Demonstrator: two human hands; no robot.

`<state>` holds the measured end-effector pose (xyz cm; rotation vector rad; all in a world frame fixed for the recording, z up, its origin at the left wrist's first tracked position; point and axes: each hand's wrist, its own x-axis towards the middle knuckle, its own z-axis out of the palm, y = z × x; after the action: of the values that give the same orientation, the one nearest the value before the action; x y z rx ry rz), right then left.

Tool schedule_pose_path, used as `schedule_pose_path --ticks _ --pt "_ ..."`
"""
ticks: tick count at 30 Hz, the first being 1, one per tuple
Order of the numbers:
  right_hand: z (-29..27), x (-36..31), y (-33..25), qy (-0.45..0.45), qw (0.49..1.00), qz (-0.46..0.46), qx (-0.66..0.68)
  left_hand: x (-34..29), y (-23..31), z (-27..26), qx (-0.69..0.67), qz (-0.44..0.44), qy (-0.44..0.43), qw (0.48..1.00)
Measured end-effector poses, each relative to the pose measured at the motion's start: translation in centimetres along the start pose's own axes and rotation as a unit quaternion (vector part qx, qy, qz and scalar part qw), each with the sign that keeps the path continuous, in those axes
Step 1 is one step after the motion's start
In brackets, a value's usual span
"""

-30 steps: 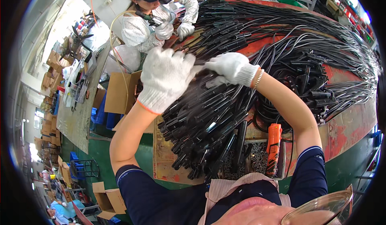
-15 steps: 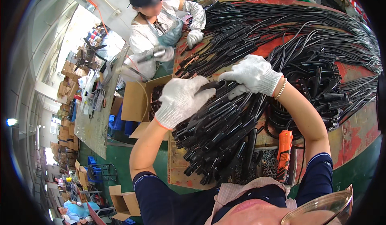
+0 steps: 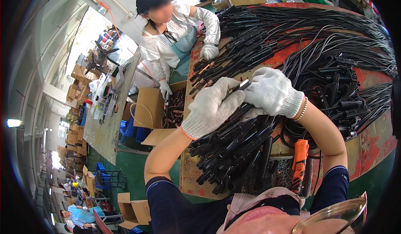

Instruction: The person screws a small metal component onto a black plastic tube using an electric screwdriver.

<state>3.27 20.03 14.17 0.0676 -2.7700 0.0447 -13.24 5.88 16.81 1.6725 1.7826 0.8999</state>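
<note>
Both my hands wear white knitted gloves and meet over a pile of black plastic handles (image 3: 227, 146) with cables. My left hand (image 3: 215, 106) is closed, thumb and fingers pinching a black handle (image 3: 244, 85) whose glossy end shows between the gloves. Pressed against the same piece, my right hand (image 3: 270, 92) has its fingers curled round it; most of the piece is hidden by the gloves. Below my right forearm an orange-and-black power screwdriver (image 3: 299, 165) lies beside a tray of small screws (image 3: 284, 175).
Across the table corner a co-worker's gloved hand (image 3: 209, 51) rests near copper-tipped handles (image 3: 204, 70). The other hand holds a metallic tool (image 3: 167, 97) over a cardboard box (image 3: 149, 108) of copper-coloured parts. Cable bundles (image 3: 334, 37) cover the far side; coiled cables (image 3: 330, 92) lie right.
My hands have come closer together, and the handle's end now points up between them. The co-worker's tool hand has lowered toward the cardboard box. The whole view has shifted slightly.
</note>
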Motion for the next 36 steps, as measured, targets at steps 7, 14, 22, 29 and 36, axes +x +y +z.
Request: schedule_pose_path --ticks 7,14,22,29,36 --pt "-0.9 -2.9 0.0 0.151 0.989 0.001 -0.010 -1.2 0.9 0.9 -0.040 0.067 -0.026 0.997" --pt "-2.7 -6.9 -4.9 0.234 0.970 0.058 -0.040 -5.1 5.5 3.9 -0.309 -0.222 -0.176 0.908" --pt "4.4 -14.7 -10.0 0.270 0.595 0.428 0.624 -9.8 3.7 11.4 -0.444 -0.342 -0.107 0.821" --pt "6.8 -9.4 -7.5 0.326 0.261 0.343 0.841 -10.3 2.4 18.9 -0.542 -0.270 -0.099 0.790" --pt "8.0 -10.2 -7.7 0.402 0.226 0.286 0.840 -6.4 1.7 19.3 -0.285 0.014 0.164 0.944"
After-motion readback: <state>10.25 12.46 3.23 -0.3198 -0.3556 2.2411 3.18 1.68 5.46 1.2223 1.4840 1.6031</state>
